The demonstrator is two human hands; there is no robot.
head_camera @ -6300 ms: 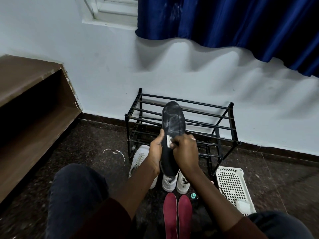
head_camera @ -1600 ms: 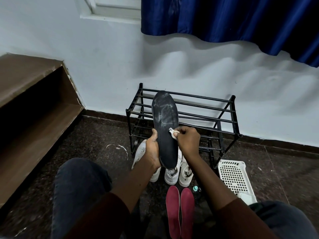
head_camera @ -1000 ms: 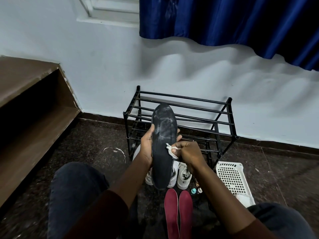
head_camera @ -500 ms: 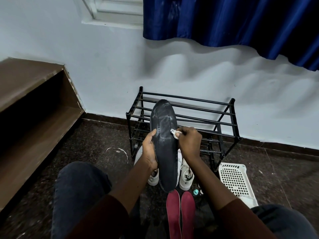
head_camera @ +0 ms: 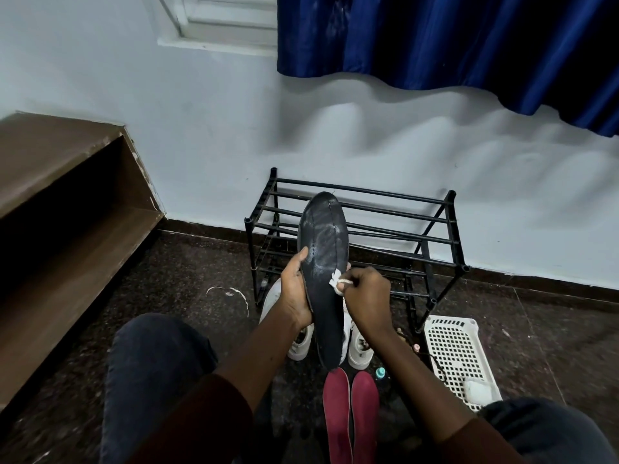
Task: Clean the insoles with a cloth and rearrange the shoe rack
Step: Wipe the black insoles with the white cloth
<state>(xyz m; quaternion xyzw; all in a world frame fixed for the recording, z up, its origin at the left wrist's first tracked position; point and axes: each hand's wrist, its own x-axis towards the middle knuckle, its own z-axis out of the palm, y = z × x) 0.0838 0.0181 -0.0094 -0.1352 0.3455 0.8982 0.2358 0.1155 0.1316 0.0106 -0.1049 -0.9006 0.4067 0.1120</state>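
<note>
Two hands (head_camera: 294, 293) (head_camera: 366, 298), black insole (head_camera: 325, 242) gripped, cloth (head_camera: 336, 278) pinched

Readable text, labels, brands, numbers, signs: none found. The black insole (head_camera: 323, 262), held up in front of the shoe rack (head_camera: 432, 229), shows pale smears only. The white shoes (head_camera: 360, 349) at the foot of the rack have markings too small to tell.

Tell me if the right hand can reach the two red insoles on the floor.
Probably yes: the two flat red insoles lie uncovered just below the right hand, though its fingers pinch a small white cloth.
</note>
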